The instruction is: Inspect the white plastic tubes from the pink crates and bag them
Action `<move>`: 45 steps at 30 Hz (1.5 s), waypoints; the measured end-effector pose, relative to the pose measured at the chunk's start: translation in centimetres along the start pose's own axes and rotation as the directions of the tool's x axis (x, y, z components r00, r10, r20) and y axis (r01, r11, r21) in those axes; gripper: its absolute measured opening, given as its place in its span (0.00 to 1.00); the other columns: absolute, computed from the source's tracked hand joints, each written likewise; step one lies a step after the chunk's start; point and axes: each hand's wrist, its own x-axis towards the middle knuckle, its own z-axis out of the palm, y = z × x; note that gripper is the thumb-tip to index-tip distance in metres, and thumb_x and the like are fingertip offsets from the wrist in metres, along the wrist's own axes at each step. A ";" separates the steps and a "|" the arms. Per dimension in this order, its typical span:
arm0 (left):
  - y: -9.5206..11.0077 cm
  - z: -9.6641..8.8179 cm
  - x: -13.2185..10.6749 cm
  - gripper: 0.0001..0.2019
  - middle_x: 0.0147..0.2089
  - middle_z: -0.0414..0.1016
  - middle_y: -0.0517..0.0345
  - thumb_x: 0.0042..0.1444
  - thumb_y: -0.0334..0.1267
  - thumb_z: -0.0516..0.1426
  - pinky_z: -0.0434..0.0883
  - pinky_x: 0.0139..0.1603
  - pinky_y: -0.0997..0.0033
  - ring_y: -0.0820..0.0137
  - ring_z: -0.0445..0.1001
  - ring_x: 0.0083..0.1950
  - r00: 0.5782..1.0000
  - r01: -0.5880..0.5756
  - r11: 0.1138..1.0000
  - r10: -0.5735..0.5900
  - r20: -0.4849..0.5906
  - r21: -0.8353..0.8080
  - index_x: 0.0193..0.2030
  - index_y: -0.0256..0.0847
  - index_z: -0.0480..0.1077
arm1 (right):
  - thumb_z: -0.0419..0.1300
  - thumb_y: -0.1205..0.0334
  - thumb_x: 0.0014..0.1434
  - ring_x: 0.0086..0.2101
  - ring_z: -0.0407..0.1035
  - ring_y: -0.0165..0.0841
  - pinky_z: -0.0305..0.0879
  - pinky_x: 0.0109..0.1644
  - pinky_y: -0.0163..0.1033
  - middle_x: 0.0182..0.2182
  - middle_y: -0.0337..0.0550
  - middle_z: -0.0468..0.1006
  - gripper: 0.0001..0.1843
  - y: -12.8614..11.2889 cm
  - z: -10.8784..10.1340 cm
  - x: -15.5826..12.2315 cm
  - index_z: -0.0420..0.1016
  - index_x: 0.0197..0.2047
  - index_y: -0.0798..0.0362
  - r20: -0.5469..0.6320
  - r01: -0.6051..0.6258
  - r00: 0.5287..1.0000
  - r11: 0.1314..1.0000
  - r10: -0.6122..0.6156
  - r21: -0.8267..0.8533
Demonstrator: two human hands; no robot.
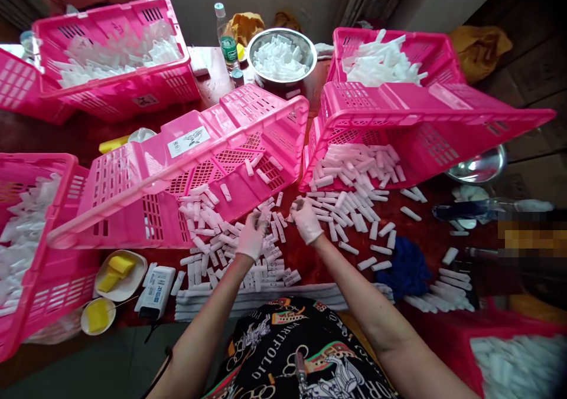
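Observation:
My left hand, in a thin white glove, is over a pile of small white tubes. Its fingers are curled together beside the pile's right edge; what they grip is too small to make out. Just to the right, my gloved right hand has thumb and fingers pinched together, their contents also unclear. Beyond it, more white tubes spill out of a tipped pink crate. The left pile spills from another tipped pink crate. Some tubes carry small dark print.
Pink crates of white pieces stand around the table. At the back are a steel bowl of white pieces and a bottle. A blue cloth lies right; yellow sponges and a white box sit left. A grey towel lines the front edge.

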 end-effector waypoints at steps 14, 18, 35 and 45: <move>2.6 0.4 -7.7 0.13 0.42 0.77 0.50 0.53 0.38 0.60 0.71 0.48 0.65 0.66 0.75 0.43 0.949 -0.312 0.949 0.314 0.043 -0.037 0.45 0.38 0.72 | 0.61 0.51 0.51 0.29 0.64 0.29 0.60 0.31 0.34 0.27 0.39 0.72 0.13 -8.6 -4.1 -6.4 0.70 0.27 0.53 0.295 0.216 0.933 0.976 -0.204 -0.009; 2.3 1.1 -8.6 0.13 0.46 0.77 0.49 0.57 0.38 0.57 0.70 0.53 0.63 0.64 0.75 0.47 0.893 -0.443 0.884 0.450 -0.019 0.151 0.49 0.39 0.70 | 0.52 0.46 0.60 0.29 0.64 0.28 0.61 0.30 0.34 0.34 0.41 0.73 0.18 -8.9 -2.9 -7.2 0.70 0.41 0.52 0.287 0.193 0.936 0.979 -0.205 0.071; 3.5 1.7 -8.9 0.13 0.44 0.75 0.50 0.53 0.40 0.60 0.70 0.50 0.64 0.64 0.73 0.45 0.897 -0.417 0.907 0.421 -0.133 0.052 0.44 0.40 0.71 | 0.53 0.41 0.58 0.20 0.56 0.27 0.53 0.26 0.36 0.15 0.34 0.62 0.24 -9.6 -3.5 -8.4 0.62 0.20 0.51 0.091 0.071 0.994 0.992 -0.061 -0.108; 5.6 -1.7 -9.2 0.15 0.20 0.44 0.72 0.63 0.44 0.49 0.47 0.17 0.86 0.87 0.37 0.16 0.543 0.791 0.302 0.052 0.838 -0.532 0.37 0.31 0.67 | 0.54 0.44 0.59 0.25 0.60 0.27 0.59 0.30 0.35 0.23 0.36 0.66 0.20 -9.8 -3.5 -8.6 0.66 0.26 0.51 0.314 0.104 0.941 0.992 -0.122 0.072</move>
